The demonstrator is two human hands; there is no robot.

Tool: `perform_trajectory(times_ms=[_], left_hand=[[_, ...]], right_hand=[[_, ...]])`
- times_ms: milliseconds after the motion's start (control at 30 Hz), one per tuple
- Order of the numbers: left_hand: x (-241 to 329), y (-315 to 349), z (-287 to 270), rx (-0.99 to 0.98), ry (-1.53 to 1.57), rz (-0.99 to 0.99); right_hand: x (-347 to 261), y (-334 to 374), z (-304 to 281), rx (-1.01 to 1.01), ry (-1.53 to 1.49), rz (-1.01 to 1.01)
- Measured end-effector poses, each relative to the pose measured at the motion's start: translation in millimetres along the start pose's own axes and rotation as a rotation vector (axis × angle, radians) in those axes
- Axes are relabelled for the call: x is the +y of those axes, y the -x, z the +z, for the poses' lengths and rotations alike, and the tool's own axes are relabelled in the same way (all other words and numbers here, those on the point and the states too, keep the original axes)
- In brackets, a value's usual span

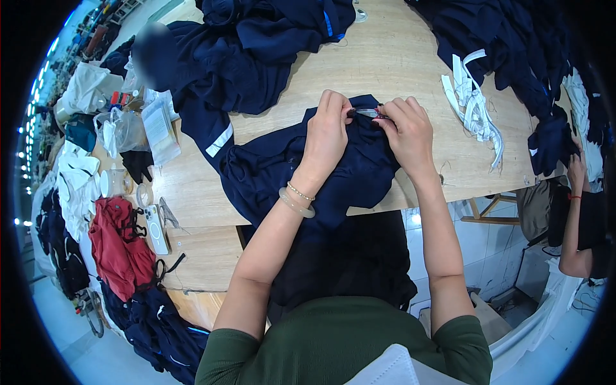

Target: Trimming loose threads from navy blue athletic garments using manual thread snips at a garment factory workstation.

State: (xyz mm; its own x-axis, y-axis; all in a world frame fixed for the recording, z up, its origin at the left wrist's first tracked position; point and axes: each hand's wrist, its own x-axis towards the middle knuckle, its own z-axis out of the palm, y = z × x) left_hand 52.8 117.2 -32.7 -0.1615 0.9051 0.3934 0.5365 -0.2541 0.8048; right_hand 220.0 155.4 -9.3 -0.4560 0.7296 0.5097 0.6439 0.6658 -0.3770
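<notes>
A navy garment (359,167) lies bunched on the wooden table in front of me, its lower part hanging over the near edge. At its far end my left hand (328,125) pinches the fabric, thumb and fingers pressed together. Just to the right, my right hand (404,128) grips the same edge between thumb and fingers. Between the two hands a short whitish strip (367,112) shows against the navy cloth. Whether the strip is sewn on or loose, I cannot tell.
Navy garments pile up at the far left (256,58) and far right (494,32). White strips (471,96) lie tangled on the table. To the left are a phone (156,229), a red bag (122,247) and plastic bags (122,131). A co-worker's arm (574,218) handles navy cloth at right.
</notes>
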Motion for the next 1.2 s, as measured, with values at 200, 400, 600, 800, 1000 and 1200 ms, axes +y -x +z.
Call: perform_trajectory(times_ms=[200, 400, 600, 800, 1000, 1200], left_hand=[[1.0, -1.0, -0.6, -0.009, -0.016, -0.003], [5.0, -2.6, -3.6, 0.035, 0.109, -0.054], [3.1, -10.9, -3.6, -0.147, -0.221, 0.310], [8.7, -24.3, -10.9, -0.507, 0.143, -0.117], [-5.4, -16.2, -19.8, -0.546, 0.266, -0.233], [18.3, -3.7, -26.7, -0.374, -0.092, 0.085]], right_hand=[[0.2, -2.9, 3.6, 0.000, 0.027, -0.044], [-0.8, -2.5, -5.8, 0.150, -0.365, 0.306], [16.1, 22.5, -16.7, -0.015, -0.159, 0.814], [22.0, 51.3, -25.0, -0.093, -0.872, 0.790], [41.1, 77.9, -20.3, -0.181, -1.064, 1.019], [24.4, 69.6, -25.0, -0.093, -1.148, 0.916]])
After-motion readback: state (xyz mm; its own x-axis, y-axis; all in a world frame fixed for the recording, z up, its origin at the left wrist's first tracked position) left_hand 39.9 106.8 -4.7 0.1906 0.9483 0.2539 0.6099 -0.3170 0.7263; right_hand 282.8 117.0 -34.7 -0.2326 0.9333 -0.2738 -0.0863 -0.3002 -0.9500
